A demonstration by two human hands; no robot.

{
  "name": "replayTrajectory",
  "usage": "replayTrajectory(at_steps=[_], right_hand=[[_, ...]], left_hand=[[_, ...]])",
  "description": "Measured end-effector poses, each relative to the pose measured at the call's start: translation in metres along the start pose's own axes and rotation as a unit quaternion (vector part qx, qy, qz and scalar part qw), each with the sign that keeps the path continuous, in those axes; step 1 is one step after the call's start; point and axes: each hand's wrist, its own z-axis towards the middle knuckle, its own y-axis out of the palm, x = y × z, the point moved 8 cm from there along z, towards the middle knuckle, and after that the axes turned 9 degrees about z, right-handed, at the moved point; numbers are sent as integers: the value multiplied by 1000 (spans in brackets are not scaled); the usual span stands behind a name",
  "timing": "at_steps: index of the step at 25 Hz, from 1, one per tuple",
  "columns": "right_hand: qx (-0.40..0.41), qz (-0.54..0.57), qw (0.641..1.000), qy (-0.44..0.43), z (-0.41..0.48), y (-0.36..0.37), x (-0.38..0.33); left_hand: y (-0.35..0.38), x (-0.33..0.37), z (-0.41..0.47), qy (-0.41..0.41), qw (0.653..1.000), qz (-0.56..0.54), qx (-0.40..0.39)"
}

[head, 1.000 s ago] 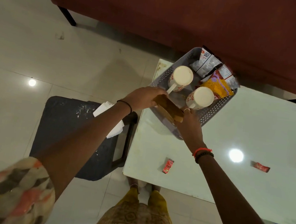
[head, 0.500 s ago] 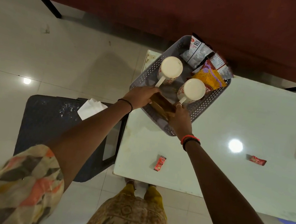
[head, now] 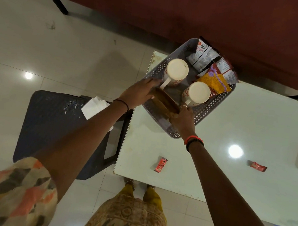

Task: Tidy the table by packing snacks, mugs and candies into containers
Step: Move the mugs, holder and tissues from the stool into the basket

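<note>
Both hands grip wooden tray over perforated basket.

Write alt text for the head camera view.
Both hands, left hand and right hand, hold a brown wooden tray over a grey basket containing two white mugs and snack packets. Two red candies lie loose on the pale table.

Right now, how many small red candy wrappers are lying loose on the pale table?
2: one small red candy wrapper near the table's front edge, another farther right. None visible elsewhere.
</note>
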Motion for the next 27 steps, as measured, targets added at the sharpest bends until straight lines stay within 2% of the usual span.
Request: replayTrajectory(at_steps=[3,5,6,8,10,13,16,18,20,22,27], right_hand=[[141,117,982,-56,-19,-14,-21],[207,168,955,-131,-37,-15,-47],[197,174,952,-154,-42,-5,-58],[107,169,966,-164,-45,38,-79],[-5,171,976,-135,-46,91,-96],[-145,199,969,-4,-46,158,-104],[-239,294,917,123,-55,202,-103],[-235,308,911,141,-55,215,-103],[-192,277,933,129,-52,217,-104],[-158,280,937,135,-50,214,-104],[-208,317,918,117,-54,201,-116]], left_hand=[[-36,-46,-41,-119,976,-50,175],[-46,-88,-88,-250,919,-123,278],[-41,-108,-113,-323,881,-156,307],[-19,-138,-159,-456,822,-161,300],[0,-156,-190,-528,804,-128,240],[16,-172,-201,-528,818,-133,183],[19,-181,-197,-496,831,-177,179],[17,-187,-196,-477,833,-214,181],[16,-192,-194,-459,841,-238,163],[16,-195,-192,-449,855,-225,128],[13,-194,-194,-428,870,-226,93]])
